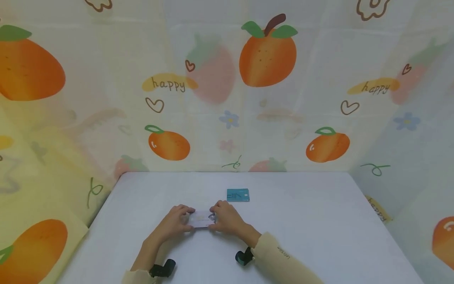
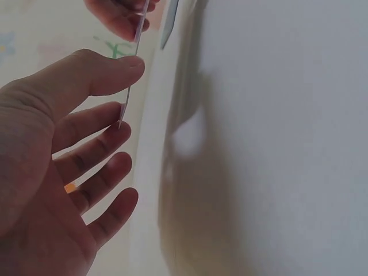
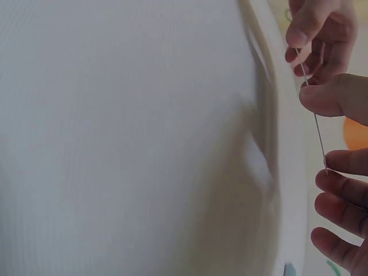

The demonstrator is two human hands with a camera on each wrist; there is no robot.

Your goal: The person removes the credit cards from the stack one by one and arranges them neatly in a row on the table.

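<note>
A thin, pale card (image 1: 201,219) with a dark figure printed near its right end is held between both hands, raised off the tabletop. My left hand (image 1: 177,219) pinches its left end between thumb and fingers. The opposite end is gripped the same way by my right hand (image 1: 227,217). Both wrist views catch the card edge-on, as a thin line (image 2: 131,86) between thumb and fingers, with the other fingers spread loosely. Beyond the right hand, a teal card (image 1: 238,195) lies flat on the table.
The white table (image 1: 301,228) has its far edge against a fruit-printed curtain (image 1: 213,118), which also hangs at both sides. A small black wrist camera (image 1: 164,269) sits at the left wrist, and another black camera (image 1: 244,257) at the right.
</note>
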